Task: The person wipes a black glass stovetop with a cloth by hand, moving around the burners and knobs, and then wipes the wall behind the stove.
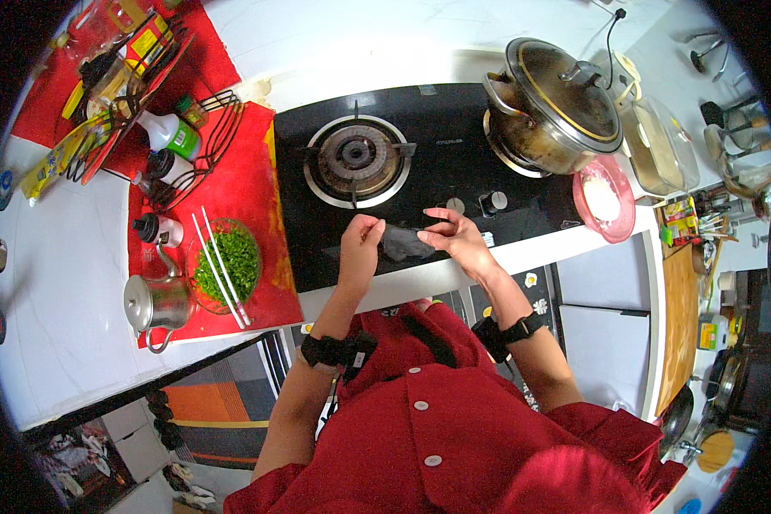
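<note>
Over the front edge of the black glass gas hob (450, 173), my left hand (362, 244) pinches a thin, dark, partly see-through piece of material (406, 243), perhaps a plastic film or bag. My right hand (457, 241) is at the other side of this piece, thumb and forefinger near its edge; whether they grip it is unclear. The bare burner (356, 154) lies beyond my left hand. To the left, a glass bowl of chopped green herbs (228, 266) has a pair of light chopsticks (221, 273) across it.
A lidded steel pot (552, 109) stands on the right burner, beside a pink bowl with white contents (602, 198). On the red mat (266, 283) are a metal pitcher (157, 302), a capped jar (159, 229) and a wire rack with bottles (221, 122). A wooden board (679, 321) lies at right.
</note>
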A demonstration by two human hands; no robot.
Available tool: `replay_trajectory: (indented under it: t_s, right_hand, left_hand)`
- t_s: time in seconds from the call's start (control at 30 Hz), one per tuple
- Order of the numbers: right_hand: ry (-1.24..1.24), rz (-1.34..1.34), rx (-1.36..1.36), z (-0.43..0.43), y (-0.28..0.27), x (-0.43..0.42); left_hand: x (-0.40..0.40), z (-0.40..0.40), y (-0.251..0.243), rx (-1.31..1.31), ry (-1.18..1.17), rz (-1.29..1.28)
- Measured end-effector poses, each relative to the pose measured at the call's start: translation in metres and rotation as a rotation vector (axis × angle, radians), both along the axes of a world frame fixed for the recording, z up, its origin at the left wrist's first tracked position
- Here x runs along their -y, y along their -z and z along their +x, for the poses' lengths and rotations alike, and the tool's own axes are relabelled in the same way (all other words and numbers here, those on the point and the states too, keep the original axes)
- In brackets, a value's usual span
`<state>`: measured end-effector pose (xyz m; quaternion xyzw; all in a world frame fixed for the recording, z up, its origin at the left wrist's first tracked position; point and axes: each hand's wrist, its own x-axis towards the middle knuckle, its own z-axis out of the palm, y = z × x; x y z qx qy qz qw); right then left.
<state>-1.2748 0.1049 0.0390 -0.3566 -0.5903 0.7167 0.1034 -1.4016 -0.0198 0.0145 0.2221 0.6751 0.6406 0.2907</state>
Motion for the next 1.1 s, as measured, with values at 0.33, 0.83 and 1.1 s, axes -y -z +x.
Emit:
replay_trajectory:
  t_s: [0.33, 0.83, 1.1]
  right_hand:
    - [0.109, 0.626, 0.164, -0.005, 0.017, 0.004]
    - [-0.607, 1.292, 0.886, -0.057, 0.066, 0.024]
    - [-0.584, 1.07, 1.052, -0.115, 0.06, -0.082]
  left_hand:
    - [-0.011, -0.008, 0.022, -0.272, -0.048, -0.181]
    - [-0.011, -0.009, 0.015, -0.405, -0.086, -0.234]
    - [-0.008, -0.005, 0.014, -0.271, -0.086, -0.275]
